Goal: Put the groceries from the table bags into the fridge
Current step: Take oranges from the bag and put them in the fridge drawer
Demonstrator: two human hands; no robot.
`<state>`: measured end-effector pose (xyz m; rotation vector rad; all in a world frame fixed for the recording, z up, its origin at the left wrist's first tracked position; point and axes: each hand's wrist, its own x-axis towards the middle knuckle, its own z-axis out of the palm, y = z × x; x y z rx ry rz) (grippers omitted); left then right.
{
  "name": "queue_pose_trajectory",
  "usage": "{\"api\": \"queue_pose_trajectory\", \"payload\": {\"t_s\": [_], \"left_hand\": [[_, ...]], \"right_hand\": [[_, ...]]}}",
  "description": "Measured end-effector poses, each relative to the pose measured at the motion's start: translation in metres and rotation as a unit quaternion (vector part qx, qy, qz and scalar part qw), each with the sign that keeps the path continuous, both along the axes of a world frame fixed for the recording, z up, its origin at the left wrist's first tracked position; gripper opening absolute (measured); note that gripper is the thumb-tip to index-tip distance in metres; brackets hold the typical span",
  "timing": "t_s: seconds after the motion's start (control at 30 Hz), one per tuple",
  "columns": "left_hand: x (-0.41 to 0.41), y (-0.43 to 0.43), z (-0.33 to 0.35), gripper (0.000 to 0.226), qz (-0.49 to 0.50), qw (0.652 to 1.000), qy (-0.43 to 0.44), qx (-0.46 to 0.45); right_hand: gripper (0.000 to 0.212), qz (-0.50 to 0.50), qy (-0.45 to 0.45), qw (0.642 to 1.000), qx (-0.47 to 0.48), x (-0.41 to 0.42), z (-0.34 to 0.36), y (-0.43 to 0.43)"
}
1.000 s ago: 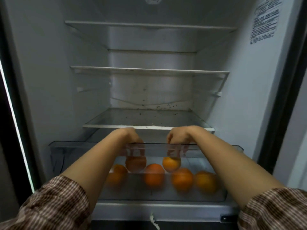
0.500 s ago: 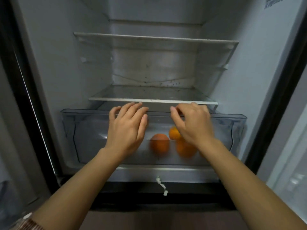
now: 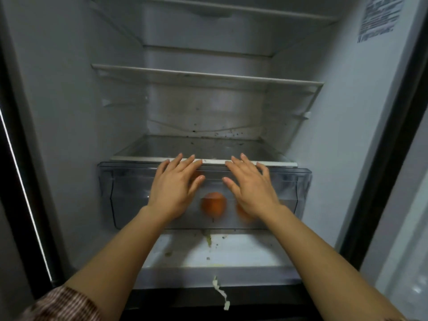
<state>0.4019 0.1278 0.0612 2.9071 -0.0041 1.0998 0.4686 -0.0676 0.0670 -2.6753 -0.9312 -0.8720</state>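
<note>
While hands (image 3: 172, 191) press drawer (image 3: 129, 188), label (image 3: 379, 17) unreadable.

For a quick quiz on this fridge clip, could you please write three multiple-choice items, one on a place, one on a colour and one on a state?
1. Where are the oranges?
A. on the top shelf
B. in the clear drawer
C. on the floor

2. What colour is the sleeve?
A. plain blue
B. black
C. brown and white check

3. How are the hands placed?
A. flat and open against the drawer front
C. each closed on an orange
B. hanging at the person's sides

Answers: 1 B, the fruit shows through the drawer's clear front under the lowest shelf. 2 C, a checked cuff shows at the lower left corner. 3 A, the left hand and right hand lie with fingers spread on the drawer front, with no grip on anything.
</note>
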Motion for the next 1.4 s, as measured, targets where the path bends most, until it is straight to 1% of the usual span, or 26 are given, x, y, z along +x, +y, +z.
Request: {"api": "queue_pose_trajectory", "payload": {"t_s": [0.1,0.33,0.4,0.5,0.57,0.63,0.73,0.8,0.93,1.1,1.2,1.27,1.4], "left_hand": [[0.015,0.0,-0.005,0.069,0.015,1.0,0.012,-0.013],[0.031,0.0,-0.007,0.068,0.023,0.999,0.022,-0.033],[0.032,0.002,-0.006,0.062,0.026,0.999,0.031,-0.026],[0.029,0.006,0.0,0.052,0.024,0.998,0.064,-0.009],[0.02,0.004,0.004,0.053,0.019,0.995,0.094,-0.02],[0.0,-0.002,0.004,0.054,0.017,0.994,0.095,-0.053],[-0.048,-0.009,-0.003,0.058,0.02,0.992,0.062,-0.103],[-0.086,-0.01,-0.006,0.06,0.036,0.992,0.057,-0.109],[-0.171,-0.008,-0.005,0.06,0.069,0.993,0.045,-0.087],[-0.312,-0.001,-0.005,0.054,0.09,0.995,-0.003,-0.038],[-0.404,0.015,-0.01,0.057,0.13,0.991,0.006,-0.001],[-0.463,0.03,-0.015,0.057,0.164,0.986,0.016,-0.011],[-0.575,0.059,-0.035,0.058,0.238,0.97,0.03,-0.04]], "right_hand": [[0.053,-0.003,0.023,1.0,0.002,0.01,-0.001,0.005],[0.057,0.004,0.01,1.0,0.018,0.032,-0.007,0.011],[0.058,0.004,0.008,1.0,0.03,0.033,-0.008,0.013],[0.052,0.003,0.025,0.999,0.023,0.034,-0.005,0.013],[0.055,0.001,0.036,0.999,0.012,0.03,-0.002,0.011],[0.061,0.01,0.038,0.999,0.017,0.017,-0.002,0.01],[0.065,0.053,0.029,0.997,0.042,-0.021,-0.009,0.012],[0.064,0.083,0.029,0.995,0.048,-0.055,-0.012,0.018],[0.061,0.129,0.039,0.989,0.056,-0.133,-0.014,0.036],[0.056,0.197,0.029,0.975,0.102,-0.251,-0.018,0.065],[0.05,0.243,0.034,0.962,0.121,-0.334,-0.024,0.085],[0.049,0.28,0.042,0.951,0.126,-0.388,-0.029,0.101],[0.05,0.344,0.067,0.932,0.095,-0.487,-0.043,0.145]]}}
